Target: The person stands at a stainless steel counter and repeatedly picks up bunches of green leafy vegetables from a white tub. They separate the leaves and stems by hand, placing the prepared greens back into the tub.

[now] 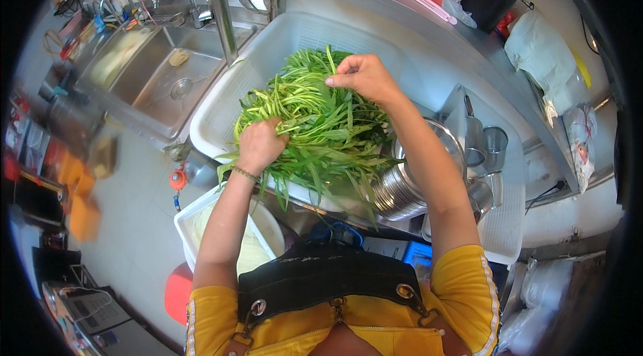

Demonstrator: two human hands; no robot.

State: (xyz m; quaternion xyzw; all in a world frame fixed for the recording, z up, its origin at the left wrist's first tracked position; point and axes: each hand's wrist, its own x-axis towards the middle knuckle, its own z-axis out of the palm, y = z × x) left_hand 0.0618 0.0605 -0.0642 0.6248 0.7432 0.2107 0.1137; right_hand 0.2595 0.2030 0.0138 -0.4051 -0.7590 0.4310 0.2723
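Observation:
A big heap of leafy greens (pixel 321 115), with long thin stems and narrow leaves like water spinach, fills much of a white plastic basket (pixel 213 130). At the heap's near left side my left hand (pixel 262 141) is closed around a bunch of the stems, and leaves hang below it over the basket's rim. Above the far part of the heap, my right hand (pixel 362 77) pinches a single green stem (pixel 330 59) between thumb and fingers. The bottom of the basket under the greens is hidden.
Left of the basket is a steel double sink (pixel 150 90) with taps. Stacked steel plates (pixel 402 190) and mesh strainers (pixel 472 140) stand at the right. A steel shelf (pixel 402 9) runs overhead along the wall. Below my left forearm is a white tub (pixel 188 230).

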